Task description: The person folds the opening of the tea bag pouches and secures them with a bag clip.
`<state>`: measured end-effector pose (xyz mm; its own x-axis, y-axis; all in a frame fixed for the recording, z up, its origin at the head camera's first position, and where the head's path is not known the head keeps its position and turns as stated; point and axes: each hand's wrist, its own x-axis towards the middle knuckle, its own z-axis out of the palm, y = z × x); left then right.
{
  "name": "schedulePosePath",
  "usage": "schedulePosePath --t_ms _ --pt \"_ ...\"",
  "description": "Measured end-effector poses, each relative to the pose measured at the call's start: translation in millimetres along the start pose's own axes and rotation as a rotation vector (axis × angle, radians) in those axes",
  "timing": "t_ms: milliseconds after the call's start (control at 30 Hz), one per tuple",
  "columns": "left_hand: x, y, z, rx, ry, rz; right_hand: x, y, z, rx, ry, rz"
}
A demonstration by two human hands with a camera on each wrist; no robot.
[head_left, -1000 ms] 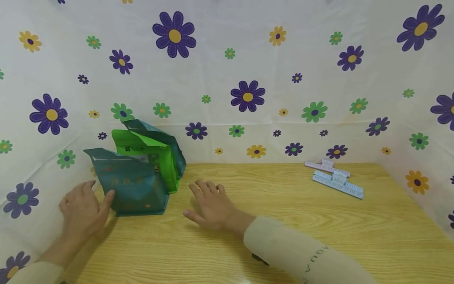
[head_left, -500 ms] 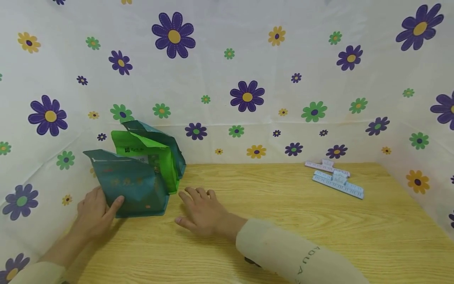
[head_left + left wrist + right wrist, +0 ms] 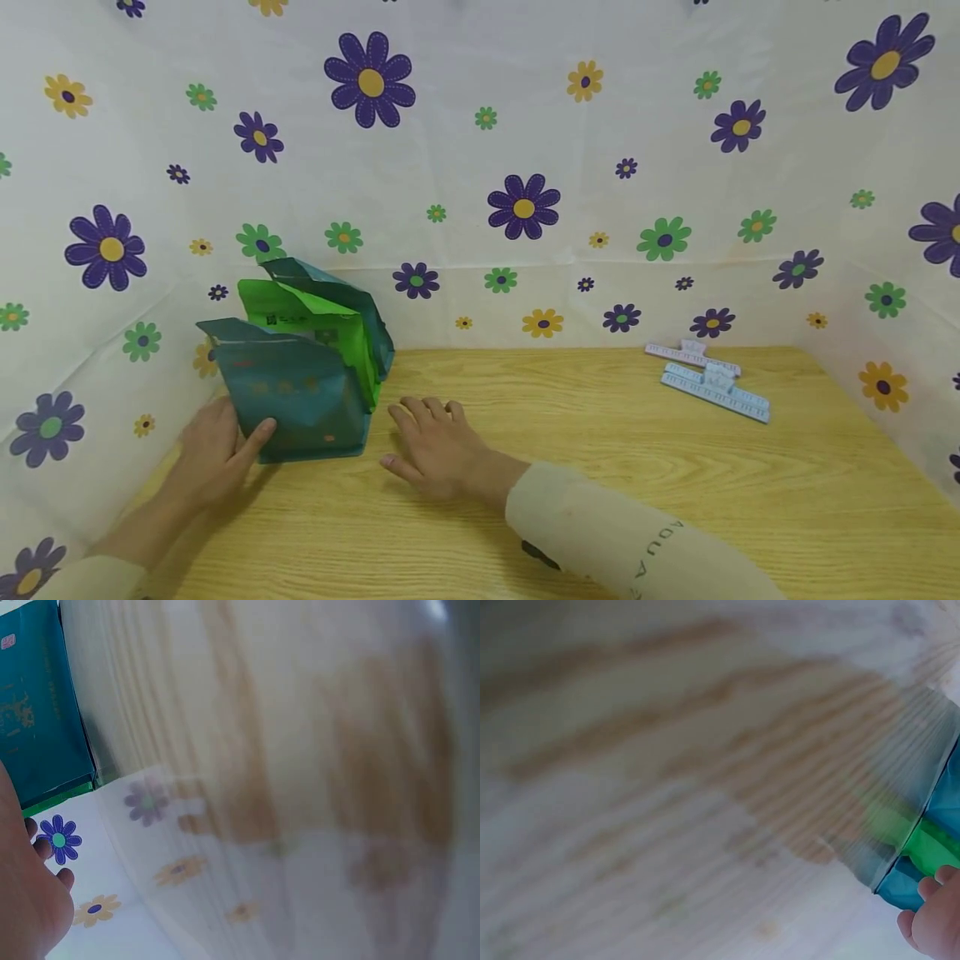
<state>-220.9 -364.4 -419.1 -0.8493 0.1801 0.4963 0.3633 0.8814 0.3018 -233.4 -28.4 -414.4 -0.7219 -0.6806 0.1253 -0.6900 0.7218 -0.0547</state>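
In the head view, a teal stand-up pouch (image 3: 296,400) is upright on the left of the table. My left hand (image 3: 213,454) holds its left side, thumb on the front face and fingers behind the edge. Behind it stand a bright green pouch (image 3: 262,296) and another teal pouch (image 3: 322,279), both partly hidden. My right hand (image 3: 442,454) is just right of the pouches, fingers spread and slightly bent, holding nothing. The left wrist view shows the pouch's printed face (image 3: 37,712) beyond the hand. Fingertips of the right hand (image 3: 937,922) overlap the pouches in the right wrist view.
A pink sealing clip (image 3: 675,353) and a light blue sealing clip (image 3: 712,392) lie at the back right of the wood-grain table (image 3: 585,517). A white flower-print sheet (image 3: 450,150) walls in the back and sides.
My left hand has come in from the left, taken hold of the front teal pouch, and shifted it slightly right. My right hand has moved a little left and down overall.
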Motion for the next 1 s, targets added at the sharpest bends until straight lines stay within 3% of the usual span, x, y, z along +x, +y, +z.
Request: schedulePosePath --t_ms 400,700,1000 --pt "1.6 16.6 3.6 -0.030 -0.059 -0.009 -2 4 1.6 -0.026 0.011 -0.005" --pt "6.7 29.9 12.2 -0.001 -0.038 0.083 -5 7 -2.6 -0.035 0.029 0.002" --pt "11.7 46.8 19.7 0.022 -0.087 0.087 -10 15 -5.3 -0.096 0.080 0.014"
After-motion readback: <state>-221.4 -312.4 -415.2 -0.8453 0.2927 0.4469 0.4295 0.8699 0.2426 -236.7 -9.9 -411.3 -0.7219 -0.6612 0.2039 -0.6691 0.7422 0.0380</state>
